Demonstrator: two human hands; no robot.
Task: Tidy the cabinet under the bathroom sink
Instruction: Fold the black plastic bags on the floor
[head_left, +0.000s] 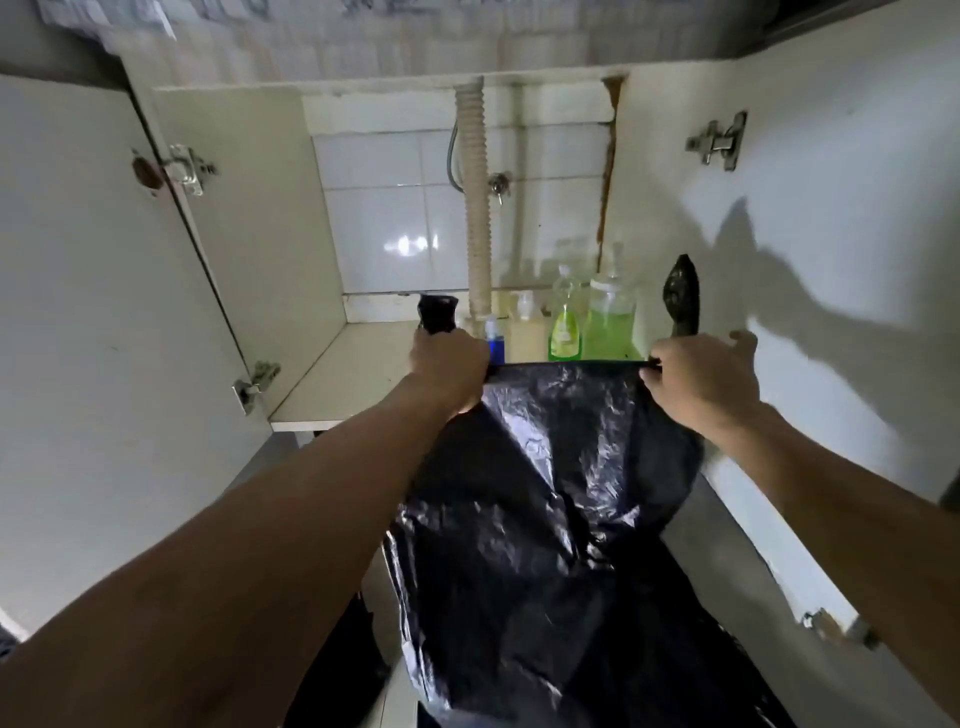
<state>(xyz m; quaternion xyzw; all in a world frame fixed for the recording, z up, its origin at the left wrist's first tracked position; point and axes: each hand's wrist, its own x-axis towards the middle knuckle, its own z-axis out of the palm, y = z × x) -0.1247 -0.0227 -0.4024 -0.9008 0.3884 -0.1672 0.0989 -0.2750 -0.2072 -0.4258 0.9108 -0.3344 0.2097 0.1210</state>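
Observation:
A large black plastic bag (545, 493) hangs stretched between my two hands in front of the open cabinet. My left hand (449, 371) is closed around the bag's left handle, whose end sticks up above my fist. My right hand (698, 382) grips the right handle, which also pokes upward. The bag's top edge is pulled taut and level. Behind it, on the cabinet floor (358, 374) at the right, stand a green dish soap bottle (565, 325), a clear jar of green liquid (610, 319), a pale bottle (525, 325) and a small blue bottle (494, 343).
A corrugated drain hose (477, 208) runs down the tiled back wall beside a small valve (498, 184). Both cabinet doors stand open, the left door (93, 312) and the right door (831, 260), with metal hinges on each. The bag hides the floor below.

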